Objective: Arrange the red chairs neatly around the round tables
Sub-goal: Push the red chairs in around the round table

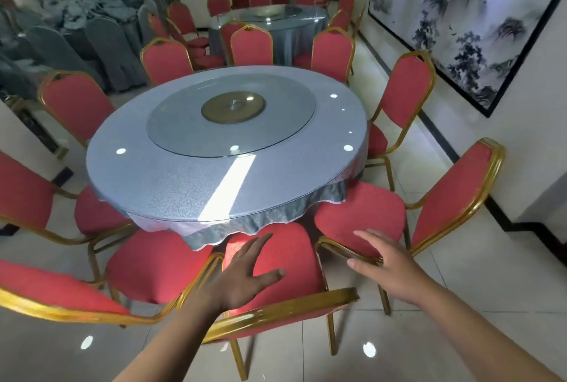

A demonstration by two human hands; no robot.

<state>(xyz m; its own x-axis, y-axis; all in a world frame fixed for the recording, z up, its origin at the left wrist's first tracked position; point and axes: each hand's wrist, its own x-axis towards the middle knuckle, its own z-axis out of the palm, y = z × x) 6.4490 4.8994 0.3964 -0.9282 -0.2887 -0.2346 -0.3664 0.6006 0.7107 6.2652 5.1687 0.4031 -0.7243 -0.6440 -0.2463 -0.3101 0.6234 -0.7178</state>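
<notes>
Your left hand [245, 277] is out over the seat of the centre chair [294, 255], palm down, fingers straight and spread, gripping nothing. Can't tell if the palm touches the cushion. That chair's gold back rail [285, 309] crosses below your wrist. Its seat front sits at the hem of the tablecloth [267, 222].

Your right hand [389, 262] is over the near corner of the right-hand chair [362, 212], fingers extended and loose, nothing held. Thumb is near the gold seat frame; contact unclear. That chair is angled, back turned out toward the wall, seat edge just under the cloth.

Left-hand chair [156, 268] is just beside the centre one, also angled, back swung out to your left.

Round table [184, 179] sits dead ahead with a glass turntable [230, 130] on top. Other red chairs [76, 102] ring it, backs outward, spacing uneven. Second round table [294, 28] is behind it, also ringed with red chairs.

Ink painting [460, 22] is on the right wall. Grey-covered chairs [101, 37] are stacked far left.
</notes>
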